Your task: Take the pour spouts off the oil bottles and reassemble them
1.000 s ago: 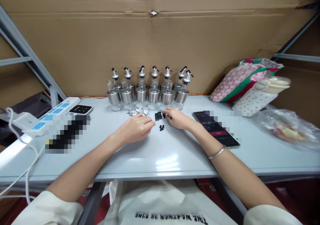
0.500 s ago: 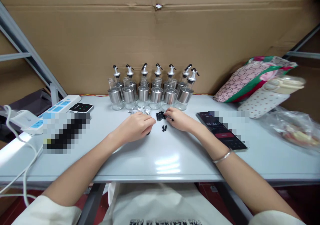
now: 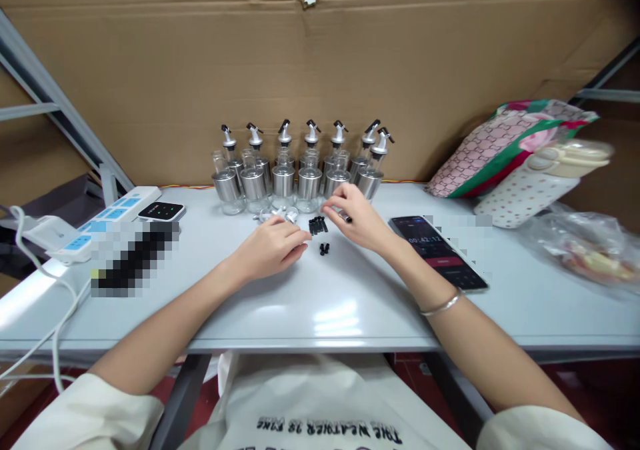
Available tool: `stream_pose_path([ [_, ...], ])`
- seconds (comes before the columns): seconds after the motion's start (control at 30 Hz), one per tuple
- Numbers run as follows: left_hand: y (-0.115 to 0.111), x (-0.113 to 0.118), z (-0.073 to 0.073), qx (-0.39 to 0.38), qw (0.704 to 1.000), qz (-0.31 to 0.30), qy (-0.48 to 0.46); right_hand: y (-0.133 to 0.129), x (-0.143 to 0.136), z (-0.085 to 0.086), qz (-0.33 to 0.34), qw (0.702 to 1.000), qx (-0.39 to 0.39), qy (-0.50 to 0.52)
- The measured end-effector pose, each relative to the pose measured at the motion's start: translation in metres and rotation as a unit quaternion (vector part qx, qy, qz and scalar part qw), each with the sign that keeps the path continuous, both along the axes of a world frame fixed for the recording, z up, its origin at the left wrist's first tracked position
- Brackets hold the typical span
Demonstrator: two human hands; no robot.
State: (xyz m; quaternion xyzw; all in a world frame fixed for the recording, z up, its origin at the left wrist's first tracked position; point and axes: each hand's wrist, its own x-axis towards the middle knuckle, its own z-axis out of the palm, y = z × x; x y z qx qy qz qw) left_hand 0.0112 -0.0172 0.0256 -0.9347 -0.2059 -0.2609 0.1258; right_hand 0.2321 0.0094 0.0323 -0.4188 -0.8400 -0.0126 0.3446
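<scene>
We read "00:42:12" on the phone (image 3: pixel 440 253) and "WEATHER" within the shirt (image 3: pixel 310 397) lettering. We see a dark piece (image 3: pixel 346 217) in the right hand (image 3: pixel 363 222), above the table (image 3: pixel 280 310); its long axis slopes down rightward, though we cannot tell which end leads. The right fingers are curled round it, thumb and forefinger nearly together. The left hand (image 3: pixel 273 247) is loosely bent beside the black strips (image 3: pixel 317 225); we cannot tell whether it holds anything. The strips' long axes run roughly away from us, toward the bottles (image 3: pixel 283 182).
</scene>
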Motion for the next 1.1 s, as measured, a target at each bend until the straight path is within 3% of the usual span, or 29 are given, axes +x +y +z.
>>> stream_pose_path([
  [0.13,-0.008,0.007,0.001,0.035,0.995,0.014,-0.097,-0.021,-0.011,0.013,-0.005,0.981,0.026,0.191],
  [0.3,-0.015,0.017,-0.007,0.003,0.99,0.1,-0.094,-0.037,-0.027,0.004,0.073,0.963,-0.035,0.258],
  [0.5,-0.015,0.017,-0.011,-0.037,0.99,0.112,-0.079,-0.04,-0.036,-0.005,0.146,0.946,-0.114,0.266],
  [0.67,-0.013,0.013,-0.004,-0.03,0.99,0.108,-0.091,-0.037,-0.031,0.002,0.157,0.969,-0.005,0.192],
  [0.8,-0.01,0.011,-0.003,0.014,0.996,0.057,-0.064,-0.031,-0.026,-0.001,0.173,0.974,0.076,0.122],
  [0.93,-0.01,0.01,-0.002,0.038,0.998,0.009,-0.046,-0.03,-0.026,-0.005,0.159,0.978,0.086,0.104],
  [1.1,-0.011,0.011,0.003,0.095,0.993,0.045,-0.047,-0.036,-0.032,-0.001,0.113,0.98,0.055,0.156],
])
